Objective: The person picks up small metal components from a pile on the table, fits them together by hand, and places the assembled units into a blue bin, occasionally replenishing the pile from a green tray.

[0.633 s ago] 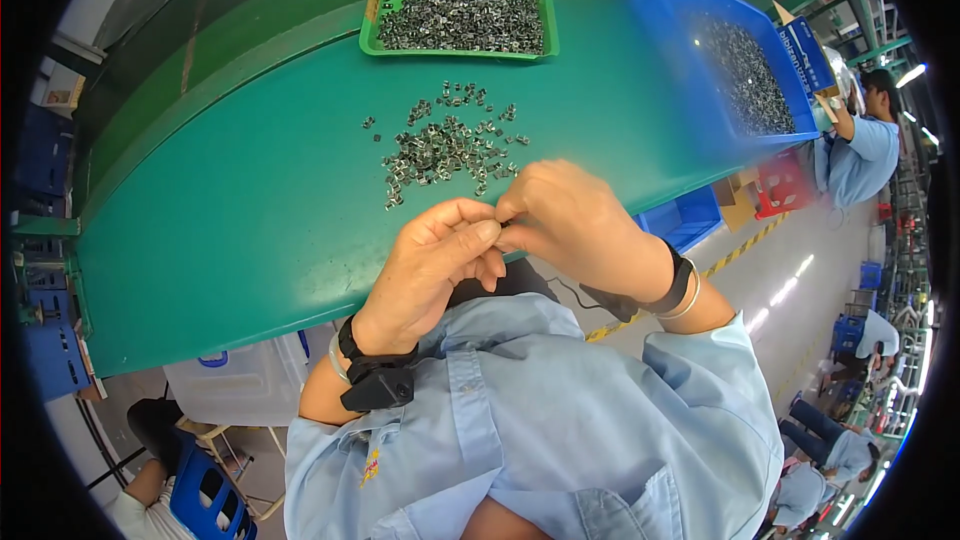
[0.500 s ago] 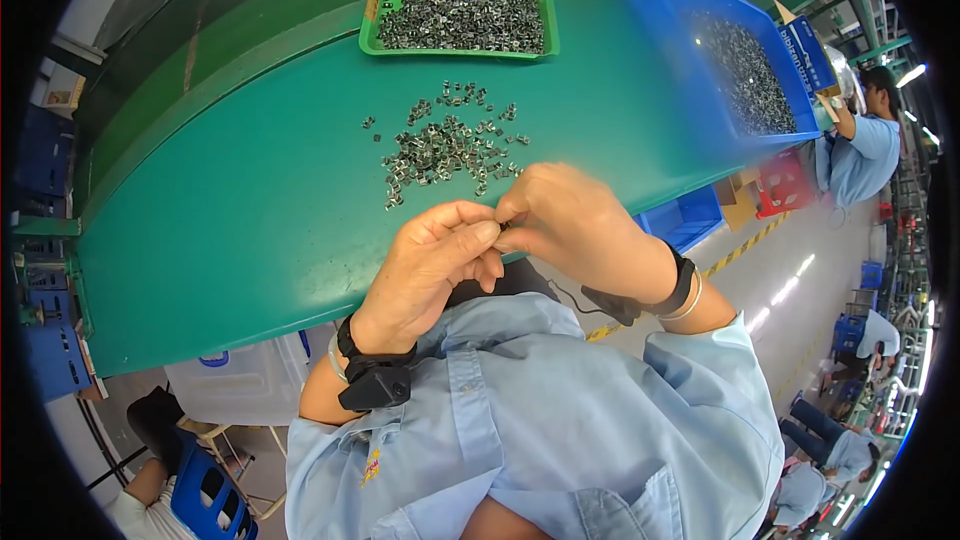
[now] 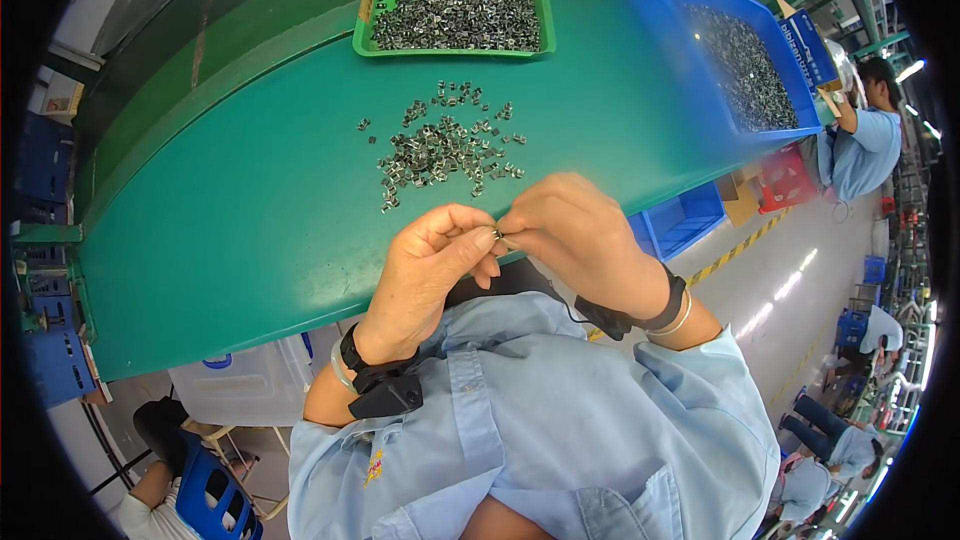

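Just over the near edge of the green table, my left hand (image 3: 437,255) and my right hand (image 3: 577,235) meet fingertip to fingertip. Between them is one small dark, shiny metal part (image 3: 498,234), pinched by the thumb and fingers of both hands; its details are mostly hidden. Beyond my hands lies a loose pile of small black-and-silver metal parts (image 3: 435,152), with a few strays around it. Farther back, a green tray (image 3: 460,52) holds many more such parts.
A large blue bin (image 3: 660,0) of small metal parts stands at the right on the green table (image 3: 220,230). Below it are an empty-looking blue crate (image 3: 685,220) and a red crate (image 3: 783,180). A co-worker (image 3: 868,145) is at the far right; a blue chair (image 3: 215,490) stands lower left.
My right hand has shifted slightly down, its fingers still at the small metal part. My left hand has hardly moved. The pile and tray look the same.
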The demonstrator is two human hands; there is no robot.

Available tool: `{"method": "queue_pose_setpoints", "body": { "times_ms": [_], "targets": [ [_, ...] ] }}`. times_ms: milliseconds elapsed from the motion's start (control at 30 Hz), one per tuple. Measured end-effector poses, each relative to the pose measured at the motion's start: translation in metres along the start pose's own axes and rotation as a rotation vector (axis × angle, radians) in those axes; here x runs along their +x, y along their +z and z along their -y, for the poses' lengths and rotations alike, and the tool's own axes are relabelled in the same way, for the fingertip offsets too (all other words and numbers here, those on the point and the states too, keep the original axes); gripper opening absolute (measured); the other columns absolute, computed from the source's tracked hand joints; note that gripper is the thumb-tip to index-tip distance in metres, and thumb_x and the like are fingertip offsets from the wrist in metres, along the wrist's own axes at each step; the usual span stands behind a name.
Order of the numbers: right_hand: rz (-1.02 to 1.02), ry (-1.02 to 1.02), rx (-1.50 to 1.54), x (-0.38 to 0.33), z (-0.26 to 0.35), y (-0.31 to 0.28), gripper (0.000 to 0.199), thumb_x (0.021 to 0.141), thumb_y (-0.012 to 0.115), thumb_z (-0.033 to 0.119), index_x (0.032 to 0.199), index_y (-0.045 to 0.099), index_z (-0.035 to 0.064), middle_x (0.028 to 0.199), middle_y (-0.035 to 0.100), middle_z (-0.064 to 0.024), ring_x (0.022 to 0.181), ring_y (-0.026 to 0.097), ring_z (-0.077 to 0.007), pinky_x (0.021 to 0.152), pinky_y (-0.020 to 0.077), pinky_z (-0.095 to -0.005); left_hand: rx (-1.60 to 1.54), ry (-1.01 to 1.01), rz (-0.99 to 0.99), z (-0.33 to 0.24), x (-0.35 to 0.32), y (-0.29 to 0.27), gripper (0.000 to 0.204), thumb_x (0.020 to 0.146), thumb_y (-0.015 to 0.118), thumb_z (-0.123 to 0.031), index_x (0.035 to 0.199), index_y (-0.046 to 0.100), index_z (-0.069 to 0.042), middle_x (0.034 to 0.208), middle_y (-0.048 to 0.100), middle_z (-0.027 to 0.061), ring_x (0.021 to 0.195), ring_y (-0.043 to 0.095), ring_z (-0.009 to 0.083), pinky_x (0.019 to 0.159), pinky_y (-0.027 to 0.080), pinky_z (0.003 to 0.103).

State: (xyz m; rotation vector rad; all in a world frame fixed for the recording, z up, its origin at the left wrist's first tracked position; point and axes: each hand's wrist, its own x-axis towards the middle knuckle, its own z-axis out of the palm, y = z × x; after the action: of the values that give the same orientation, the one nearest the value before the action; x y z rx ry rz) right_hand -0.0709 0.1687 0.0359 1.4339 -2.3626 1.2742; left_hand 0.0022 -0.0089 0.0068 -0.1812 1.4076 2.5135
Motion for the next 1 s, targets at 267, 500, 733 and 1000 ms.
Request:
{"method": "queue_pose_setpoints", "body": {
  "times_ms": [267, 500, 733, 1000],
  "targets": [
    [-0.11, -0.029, 0.019, -0.009, -0.005, 0.008, 0.02, 0.071, 0.07, -0.001, 0.088, 0.061, 0.0042, 0.082, 0.06, -0.0066, 0.074, 0.058, -0.0231, 0.062, 0.0463, -0.032, -0.121, 0.001, -0.001, -0.001, -0.005, 0.011, 0.019, 0.094, 0.052, -0.017, 0.102, 0.056, 0.0, 0.09, 0.063, 0.0079, 0.074, 0.059, 0.0119, 0.066, 0.049, 0.026],
    [-0.139, -0.026, 0.038, -0.013, -0.005, 0.009, 0.02, 0.071, 0.07, -0.001, 0.088, 0.061, 0.0045, 0.082, 0.06, -0.0066, 0.074, 0.058, -0.0226, 0.062, 0.0465, -0.0311, -0.119, 0.041, 0.02, 0.006, -0.003, 0.011, 0.02, 0.093, 0.054, -0.018, 0.1, 0.056, 0.0, 0.09, 0.063, 0.0085, 0.074, 0.059, 0.0126, 0.067, 0.049, 0.026],
    [-0.18, 0.057, 0.149, -0.018, -0.003, 0.013, 0.017, 0.075, 0.068, 0.001, 0.089, 0.06, 0.0051, 0.082, 0.06, -0.0049, 0.075, 0.059, -0.0194, 0.065, 0.0456, -0.0308, -0.164, 0.085, 0.039, 0.012, 0.002, 0.014, 0.017, 0.093, 0.055, -0.019, 0.097, 0.055, -0.002, 0.087, 0.063, 0.008, 0.072, 0.058, 0.0131, 0.066, 0.048, 0.026],
    [-0.18, 0.151, 0.416, -0.024, -0.005, 0.019, 0.02, 0.078, 0.067, -0.001, 0.096, 0.06, 0.0057, 0.087, 0.061, -0.0065, 0.079, 0.059, -0.0194, 0.068, 0.0472, -0.0294, -0.257, 0.13, 0.068, 0.019, 0.006, 0.02, 0.015, 0.092, 0.055, -0.019, 0.087, 0.051, -0.005, 0.073, 0.053, 0.0029, 0.063, 0.052, 0.0115, 0.056, 0.043, 0.029]
  ]
}}
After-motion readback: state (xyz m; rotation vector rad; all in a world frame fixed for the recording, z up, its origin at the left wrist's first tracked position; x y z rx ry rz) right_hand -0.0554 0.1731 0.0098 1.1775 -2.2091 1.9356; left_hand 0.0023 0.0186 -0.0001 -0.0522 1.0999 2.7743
